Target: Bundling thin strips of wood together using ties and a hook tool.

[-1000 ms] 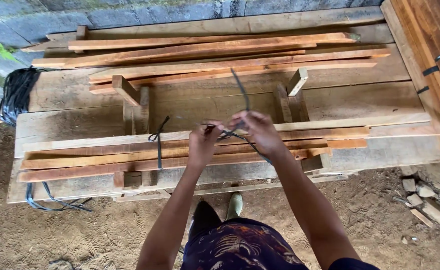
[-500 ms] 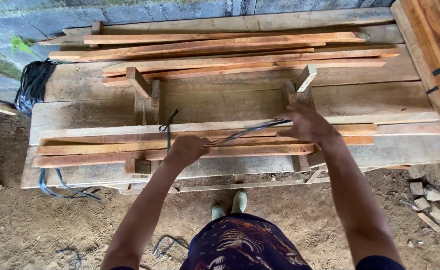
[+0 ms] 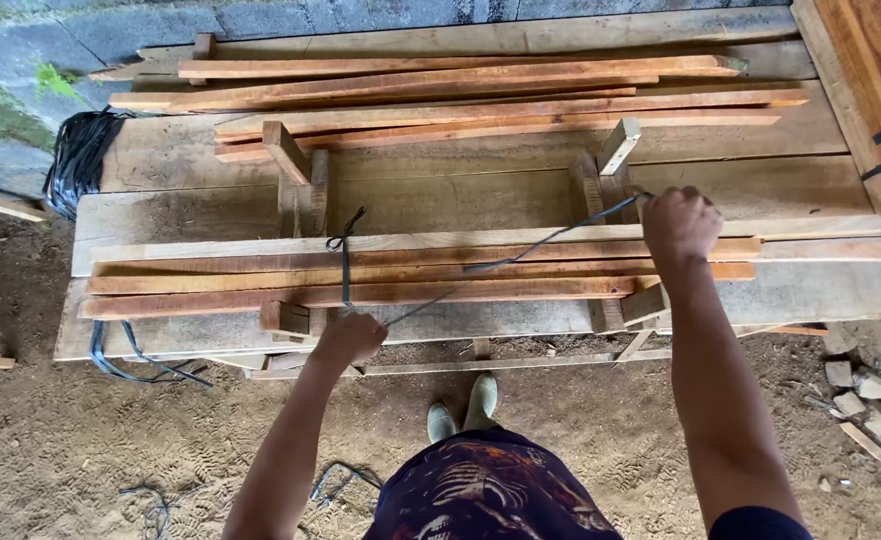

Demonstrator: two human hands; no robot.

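Note:
A dark plastic strap (image 3: 520,258) stretches diagonally across a bundle of reddish wooden slats (image 3: 440,272) that lies on a low plank bench. My left hand (image 3: 348,336) grips the strap's lower end at the bench's near edge. My right hand (image 3: 678,224) is closed on the upper end, near the right wooden upright (image 3: 600,178). A second dark strap (image 3: 342,252) is knotted around the same bundle on its left part, beside the left upright (image 3: 295,175).
More slats (image 3: 460,100) lie stacked at the back of the wide planks. A coil of black strapping (image 3: 78,160) sits at the left by the stone wall. Loose strap pieces (image 3: 130,365) hang and lie on the dirt floor. Strapped timber (image 3: 875,90) stands at right; rubble (image 3: 860,395) below it.
My hands have moved apart. The left dropped to the bench's near edge, the right went farther right and up, and the strap now runs taut between them.

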